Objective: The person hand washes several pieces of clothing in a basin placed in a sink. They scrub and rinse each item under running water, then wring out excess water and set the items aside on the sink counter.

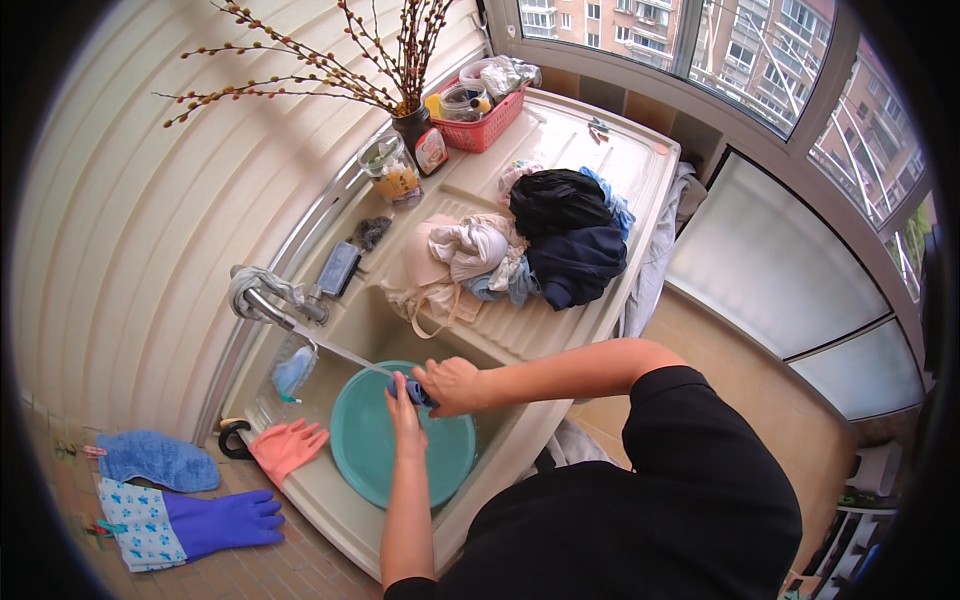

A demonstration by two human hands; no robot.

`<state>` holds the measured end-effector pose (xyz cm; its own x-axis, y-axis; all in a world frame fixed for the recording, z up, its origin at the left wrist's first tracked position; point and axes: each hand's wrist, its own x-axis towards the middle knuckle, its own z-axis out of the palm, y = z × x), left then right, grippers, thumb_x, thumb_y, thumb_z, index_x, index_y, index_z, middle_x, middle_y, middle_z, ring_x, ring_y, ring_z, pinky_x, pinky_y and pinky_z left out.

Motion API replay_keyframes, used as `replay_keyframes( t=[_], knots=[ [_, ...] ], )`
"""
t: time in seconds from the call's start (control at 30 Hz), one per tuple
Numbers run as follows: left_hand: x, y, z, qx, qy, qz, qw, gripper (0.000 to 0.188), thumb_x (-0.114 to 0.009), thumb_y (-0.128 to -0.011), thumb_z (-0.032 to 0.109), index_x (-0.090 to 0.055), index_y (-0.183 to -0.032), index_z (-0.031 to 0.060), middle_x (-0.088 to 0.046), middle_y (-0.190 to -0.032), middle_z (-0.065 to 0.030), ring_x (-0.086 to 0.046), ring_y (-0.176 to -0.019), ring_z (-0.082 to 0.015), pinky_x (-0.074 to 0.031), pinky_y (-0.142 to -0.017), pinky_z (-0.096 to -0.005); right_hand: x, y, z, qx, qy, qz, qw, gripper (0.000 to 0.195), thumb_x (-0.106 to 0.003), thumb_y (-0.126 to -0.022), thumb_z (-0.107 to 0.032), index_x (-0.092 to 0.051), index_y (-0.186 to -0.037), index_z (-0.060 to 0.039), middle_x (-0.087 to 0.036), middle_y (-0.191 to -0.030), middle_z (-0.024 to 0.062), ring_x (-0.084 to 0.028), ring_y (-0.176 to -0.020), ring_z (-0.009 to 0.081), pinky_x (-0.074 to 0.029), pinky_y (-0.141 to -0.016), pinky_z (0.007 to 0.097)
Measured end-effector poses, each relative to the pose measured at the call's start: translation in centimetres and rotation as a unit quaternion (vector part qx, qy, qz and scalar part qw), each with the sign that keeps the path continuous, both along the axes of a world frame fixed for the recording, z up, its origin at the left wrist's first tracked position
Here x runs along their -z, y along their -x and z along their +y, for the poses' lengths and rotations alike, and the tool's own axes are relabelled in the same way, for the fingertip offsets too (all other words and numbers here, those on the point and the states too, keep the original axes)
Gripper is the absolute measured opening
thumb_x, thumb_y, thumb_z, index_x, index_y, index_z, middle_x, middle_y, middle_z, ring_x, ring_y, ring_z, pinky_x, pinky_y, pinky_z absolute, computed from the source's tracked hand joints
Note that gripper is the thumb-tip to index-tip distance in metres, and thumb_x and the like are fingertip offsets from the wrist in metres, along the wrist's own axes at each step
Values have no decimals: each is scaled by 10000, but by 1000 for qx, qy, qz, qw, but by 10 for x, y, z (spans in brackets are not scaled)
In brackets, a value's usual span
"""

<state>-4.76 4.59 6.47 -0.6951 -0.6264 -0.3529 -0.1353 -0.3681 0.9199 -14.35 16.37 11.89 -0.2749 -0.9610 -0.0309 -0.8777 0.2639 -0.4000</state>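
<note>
Over a round teal plastic basin (360, 450) in the sink, my left hand (405, 409) and my right hand (452, 384) grip one small blue-grey cloth (411, 391) between them. Water runs from the metal faucet (270, 311) towards the cloth. The faucet has a grey rag (251, 289) wrapped round it. Up on the ribbed washboard part of the sink lies a heap of pale garments (465, 251), beside a black garment (556, 201) and a navy garment (577, 262).
Coral rubber gloves (286, 450) lie on the sink's left rim (322, 517). A scrubbing brush (339, 268) and a wire scourer (371, 232) sit behind the basin. Farther back stand a clear plastic jar (394, 176), a dark vase (412, 135) with branches and a pink basket (480, 131). Purple gloves (217, 521) hang at left.
</note>
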Motion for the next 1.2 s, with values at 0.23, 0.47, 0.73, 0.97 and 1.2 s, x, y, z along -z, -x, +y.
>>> replay_keyframes(
  t=[0.23,0.47,0.73,0.97,1.2],
  knots=[
    [-20,78,39,212,101,74,969,463,-531,-892,480,-530,-1121,78,-546,-993,-20,-520,-916,-115,-447,-745,-285,-93,143,87,112,48,41,992,614,-670,-747,-436,-506,-1221,-81,-551,-1108,132,-521,-1078,316,-461,-836,409],
    [2,116,48,200,204,7,958,407,-680,-820,347,-546,-979,-3,-594,-763,-44,-551,-612,-114,-446,-482,-256,-66,244,163,381,-108,48,917,1209,-758,-495,-636,-168,-1456,-199,-337,-1375,242,-362,-1240,438,-327,-939,614],
    [-14,79,45,222,299,-60,926,563,-749,-735,246,-445,-1169,56,-508,-1119,-141,-564,-728,-168,-479,-668,-305,-173,234,167,398,262,43,878,623,-682,-623,-379,-553,-1170,-110,-656,-970,169,-628,-928,312,-474,-824,360],
    [-51,26,27,143,26,135,980,605,-559,-874,462,-378,-1311,84,-437,-1281,-136,-499,-1068,-193,-447,-875,-384,-239,111,81,122,333,-196,914,560,-725,-699,-234,-503,-1186,-68,-643,-908,82,-618,-829,148,-493,-770,278],
    [-16,-107,-39,-44,-221,180,958,627,-530,-859,540,-431,-1295,100,-504,-1253,-54,-498,-1139,-233,-394,-958,-409,-31,-5,-33,84,80,-271,955,692,-639,-779,-509,-457,-1197,13,-580,-1063,266,-582,-1010,343,-456,-859,393]
  ],
)
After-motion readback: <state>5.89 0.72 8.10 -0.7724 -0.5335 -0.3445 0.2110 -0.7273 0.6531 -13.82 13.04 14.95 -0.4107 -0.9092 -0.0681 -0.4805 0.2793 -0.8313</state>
